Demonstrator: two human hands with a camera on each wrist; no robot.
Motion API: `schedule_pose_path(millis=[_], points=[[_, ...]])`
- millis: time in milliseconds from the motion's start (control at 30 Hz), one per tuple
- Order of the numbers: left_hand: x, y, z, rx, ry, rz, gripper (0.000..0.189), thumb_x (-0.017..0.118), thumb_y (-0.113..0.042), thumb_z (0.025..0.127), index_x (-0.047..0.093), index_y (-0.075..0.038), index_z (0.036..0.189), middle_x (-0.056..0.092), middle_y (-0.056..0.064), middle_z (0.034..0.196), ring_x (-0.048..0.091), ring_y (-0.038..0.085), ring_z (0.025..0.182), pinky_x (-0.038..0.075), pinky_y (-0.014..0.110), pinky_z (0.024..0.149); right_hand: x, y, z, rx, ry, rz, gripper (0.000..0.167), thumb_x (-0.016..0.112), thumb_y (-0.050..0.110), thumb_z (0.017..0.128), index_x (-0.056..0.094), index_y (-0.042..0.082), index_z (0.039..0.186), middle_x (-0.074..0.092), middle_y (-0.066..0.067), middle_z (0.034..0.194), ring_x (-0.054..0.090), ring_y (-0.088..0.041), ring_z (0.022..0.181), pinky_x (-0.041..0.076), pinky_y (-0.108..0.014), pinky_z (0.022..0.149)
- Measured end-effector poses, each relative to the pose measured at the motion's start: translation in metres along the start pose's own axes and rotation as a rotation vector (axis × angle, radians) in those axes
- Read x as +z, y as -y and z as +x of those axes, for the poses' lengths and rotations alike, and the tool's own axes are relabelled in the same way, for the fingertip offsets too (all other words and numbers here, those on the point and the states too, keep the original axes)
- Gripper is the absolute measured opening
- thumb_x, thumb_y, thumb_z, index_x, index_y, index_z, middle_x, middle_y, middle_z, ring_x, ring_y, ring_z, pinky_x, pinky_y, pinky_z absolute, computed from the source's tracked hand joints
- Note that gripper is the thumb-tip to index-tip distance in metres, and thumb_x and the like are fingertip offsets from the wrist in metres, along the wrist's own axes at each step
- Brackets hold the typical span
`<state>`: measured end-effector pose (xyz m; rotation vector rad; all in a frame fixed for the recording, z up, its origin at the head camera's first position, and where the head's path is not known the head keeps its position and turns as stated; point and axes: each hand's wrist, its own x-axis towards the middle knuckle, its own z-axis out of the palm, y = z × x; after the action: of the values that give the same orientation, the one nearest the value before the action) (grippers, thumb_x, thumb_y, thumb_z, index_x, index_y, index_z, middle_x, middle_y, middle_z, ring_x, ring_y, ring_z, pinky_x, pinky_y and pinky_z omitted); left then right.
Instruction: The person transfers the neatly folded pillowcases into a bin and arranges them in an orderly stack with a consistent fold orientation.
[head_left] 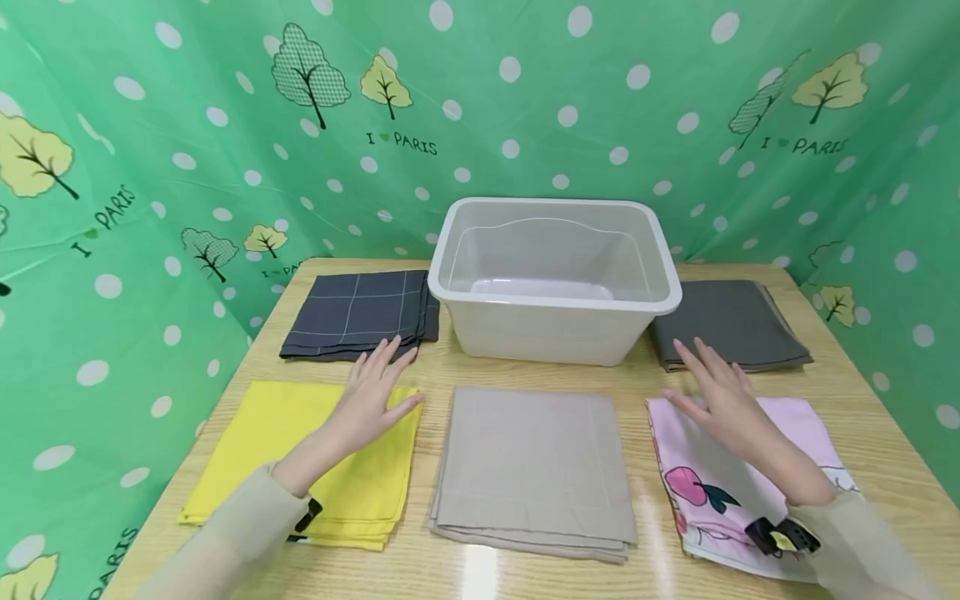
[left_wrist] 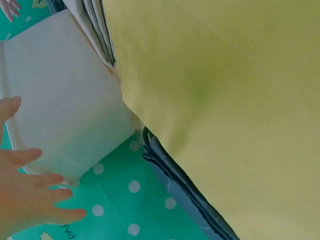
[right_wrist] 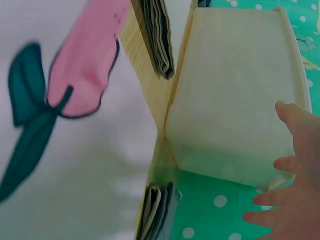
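My left hand hovers over a folded yellow cloth, fingers spread and holding nothing. On the other side, my right hand is spread above a folded pink cloth with a cherry print, also holding nothing. Between the hands lies a folded beige cloth. Behind it stands a white translucent plastic bin with nothing inside. The wrist views show each hand's straight fingers, with the bin beyond and the yellow cloth or the cherry-print cloth close to the camera.
A folded dark checked cloth lies left of the bin, its edge near the bin wall. A folded dark grey cloth lies to the bin's right. The wooden table is bordered by a green dotted curtain at the back and sides.
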<state>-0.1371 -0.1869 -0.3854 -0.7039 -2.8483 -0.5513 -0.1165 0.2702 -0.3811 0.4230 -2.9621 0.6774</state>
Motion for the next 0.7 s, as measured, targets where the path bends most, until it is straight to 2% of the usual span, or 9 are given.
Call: schedule_pose_path(millis=[167, 267, 400, 567, 700], points=[[0.005, -0.005, -0.003, -0.002, -0.030, -0.064, 0.059, 0.059, -0.029, 0.085, 0.037, -0.004, 0.133, 0.027, 0.021, 0.139, 0.021, 0.039, 0.127, 0.015, 0.058, 0.099, 0.006, 0.007, -0.001, 0.019, 0.030, 0.125, 0.069, 0.052, 0.032, 0.089, 0.014, 0.010, 0.142, 0.016, -0.030, 0.139, 0.018, -0.053, 0.121, 0.016, -0.069, 0.090], [0.009, -0.008, -0.005, -0.029, -0.035, -0.131, 0.056, 0.060, -0.025, 0.084, 0.039, -0.002, 0.131, 0.030, 0.021, 0.137, 0.027, 0.039, 0.124, 0.021, 0.057, 0.098, 0.009, 0.012, -0.004, 0.055, 0.058, 0.215, 0.066, 0.051, 0.030, 0.090, 0.016, 0.007, 0.142, 0.018, -0.028, 0.140, 0.019, -0.049, 0.123, 0.021, -0.067, 0.088], [0.017, -0.010, -0.007, -0.085, -0.006, -0.239, 0.054, 0.059, -0.024, 0.085, 0.039, -0.001, 0.130, 0.034, 0.021, 0.134, 0.033, 0.037, 0.121, 0.028, 0.054, 0.096, 0.017, 0.017, -0.008, 0.094, 0.060, 0.287, 0.061, 0.050, 0.027, 0.090, 0.023, 0.003, 0.139, 0.026, -0.028, 0.136, 0.028, -0.046, 0.120, 0.027, -0.063, 0.088], [0.025, -0.014, -0.010, -0.146, 0.030, -0.349, 0.051, 0.058, -0.024, 0.086, 0.041, -0.001, 0.129, 0.040, 0.019, 0.129, 0.038, 0.034, 0.119, 0.033, 0.050, 0.095, 0.029, 0.021, -0.014, 0.067, 0.044, 0.348, 0.053, 0.049, 0.020, 0.091, 0.029, -0.006, 0.133, 0.038, -0.027, 0.128, 0.040, -0.041, 0.112, 0.036, -0.054, 0.087], [0.031, -0.018, -0.013, -0.174, 0.048, -0.427, 0.049, 0.059, -0.020, 0.085, 0.042, -0.002, 0.128, 0.043, 0.017, 0.126, 0.044, 0.033, 0.112, 0.037, 0.048, 0.092, 0.035, 0.025, -0.018, 0.063, 0.076, 0.424, 0.048, 0.048, 0.014, 0.091, 0.031, -0.007, 0.131, 0.041, -0.029, 0.124, 0.046, -0.040, 0.107, 0.040, -0.051, 0.085]])
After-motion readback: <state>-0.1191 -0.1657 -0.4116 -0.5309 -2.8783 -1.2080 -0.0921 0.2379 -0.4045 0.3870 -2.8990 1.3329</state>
